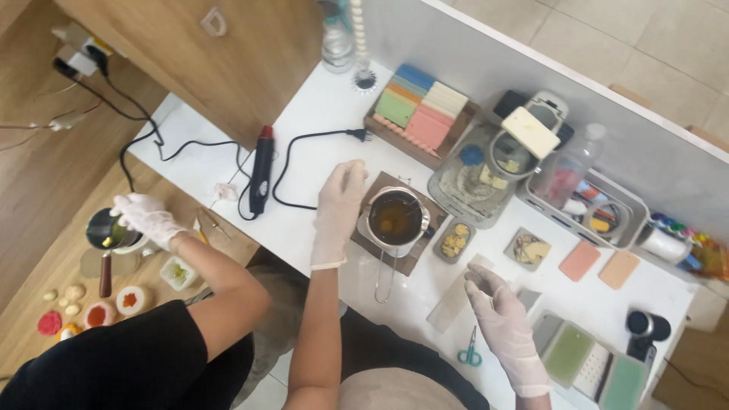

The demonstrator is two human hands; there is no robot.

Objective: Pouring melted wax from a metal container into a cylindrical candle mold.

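My left hand (338,209), in a white glove, lies flat against the left side of a small metal pot (395,220) of dark amber liquid. The pot stands on a brown wooden board (411,266), and its long handle points toward me. My right hand (497,311), also gloved, hovers over the white table (319,114) to the right of the pot. Its fingers are curled around a small pale piece, just above a translucent strip (453,302). Teal scissors (469,355) lie close to my right wrist.
A co-worker's gloved hand (144,216) holds a metal pitcher (102,229) at the left, above small coloured rounds (95,313). A black heat gun (262,167) and its cord lie left of the board. Coloured bars (421,110), trays and green moulds (568,353) crowd the right.
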